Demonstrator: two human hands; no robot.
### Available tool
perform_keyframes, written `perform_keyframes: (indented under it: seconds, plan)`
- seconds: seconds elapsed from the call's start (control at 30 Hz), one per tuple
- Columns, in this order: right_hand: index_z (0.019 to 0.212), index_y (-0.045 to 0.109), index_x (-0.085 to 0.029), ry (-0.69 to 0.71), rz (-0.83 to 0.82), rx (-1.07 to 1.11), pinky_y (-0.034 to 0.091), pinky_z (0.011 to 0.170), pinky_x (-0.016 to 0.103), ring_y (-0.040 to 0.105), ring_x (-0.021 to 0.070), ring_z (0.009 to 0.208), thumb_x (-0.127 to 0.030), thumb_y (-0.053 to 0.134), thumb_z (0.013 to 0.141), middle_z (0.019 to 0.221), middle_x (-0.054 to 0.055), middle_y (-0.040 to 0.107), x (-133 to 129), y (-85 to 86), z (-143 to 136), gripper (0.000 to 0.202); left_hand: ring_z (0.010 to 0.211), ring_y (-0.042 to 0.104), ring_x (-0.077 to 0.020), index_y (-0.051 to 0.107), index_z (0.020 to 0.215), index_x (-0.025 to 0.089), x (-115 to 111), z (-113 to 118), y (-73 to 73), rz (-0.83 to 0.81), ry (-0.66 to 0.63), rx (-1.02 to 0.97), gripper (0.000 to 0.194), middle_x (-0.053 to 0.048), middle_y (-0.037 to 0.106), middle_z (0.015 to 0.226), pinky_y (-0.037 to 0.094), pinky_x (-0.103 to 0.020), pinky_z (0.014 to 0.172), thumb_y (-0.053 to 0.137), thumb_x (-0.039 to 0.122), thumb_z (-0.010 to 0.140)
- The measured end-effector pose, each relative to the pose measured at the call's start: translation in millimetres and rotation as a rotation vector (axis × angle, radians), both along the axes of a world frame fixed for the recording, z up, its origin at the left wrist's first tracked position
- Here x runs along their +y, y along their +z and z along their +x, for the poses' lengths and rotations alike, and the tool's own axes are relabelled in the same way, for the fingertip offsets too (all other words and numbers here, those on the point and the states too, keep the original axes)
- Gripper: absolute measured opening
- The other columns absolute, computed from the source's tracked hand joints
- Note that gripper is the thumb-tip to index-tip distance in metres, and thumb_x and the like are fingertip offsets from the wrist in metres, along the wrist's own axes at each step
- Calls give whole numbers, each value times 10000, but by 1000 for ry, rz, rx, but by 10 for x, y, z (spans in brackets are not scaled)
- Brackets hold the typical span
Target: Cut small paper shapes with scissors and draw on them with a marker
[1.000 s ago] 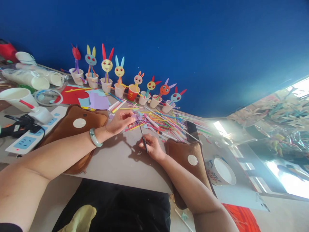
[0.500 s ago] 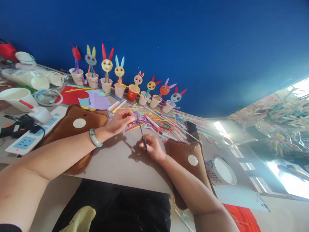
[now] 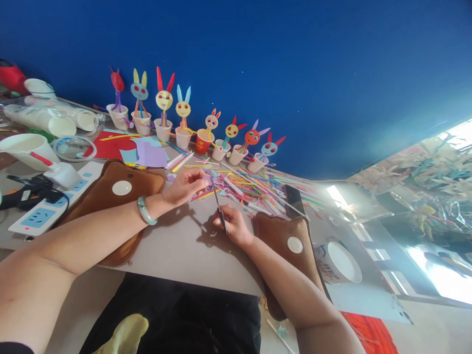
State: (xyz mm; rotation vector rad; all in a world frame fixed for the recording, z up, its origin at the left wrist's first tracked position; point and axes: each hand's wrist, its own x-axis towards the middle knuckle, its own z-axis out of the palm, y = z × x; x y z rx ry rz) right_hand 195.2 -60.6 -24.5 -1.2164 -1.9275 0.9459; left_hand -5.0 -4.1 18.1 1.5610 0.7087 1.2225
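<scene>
While I have the left hand [image 3: 190,187] pinching purple paper [image 3: 207,180], my right hand [image 3: 236,226] grips the scissors [image 3: 222,217], which reach up to the paper. On my feed, both show above the table [image 3: 184,255], near the sticks [image 3: 254,191]; cups [image 3: 183,138] stand beyond.

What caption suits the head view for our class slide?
Left hand holding purple paper, right hand holding scissors, before a row of rabbit-like figures in cups.

Scissors [image 3: 220,210] before the heap of sticks [image 3: 254,191], cups [image 3: 183,139] behind — power strip [image 3: 47,211] left, phone [image 3: 294,199] right.
</scene>
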Motion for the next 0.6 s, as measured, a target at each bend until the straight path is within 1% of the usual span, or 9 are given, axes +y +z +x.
perform_keyframes:
  seconds: [0.17, 0.4, 0.6]
  plan:
    - [566, 504, -201, -4, -4, -13, 388, 652, 298, 474, 158, 646, -761, 561, 789, 581, 15, 541, 2, -20, 11, 605, 486, 427, -79, 529, 567, 174, 5, 4, -8, -7, -5, -9, 246, 27, 494, 494, 358, -207, 478, 603, 307, 760]
    - [590, 524, -198, 21, 1, -10, 390, 677, 301, 458, 153, 648, -797, 533, 779, 589, 8, 538, -2, -36, 24, 629, 486, 434, -78, 536, 580, 168, 13, 6, -33, -6, -5, -12, 245, 26, 504, 497, 360, -203, 477, 599, 312, 768]
    - [590, 526, -202, 21, 2, -5, 387, 693, 309, 455, 162, 666, -818, 531, 762, 589, 10, 535, 5, -54, 26, 640, 493, 433, -78, 535, 576, 167, 11, 3, -23, -1, 5, 0, 249, 28, 500, 500, 357, -204, 482, 601, 317, 763]
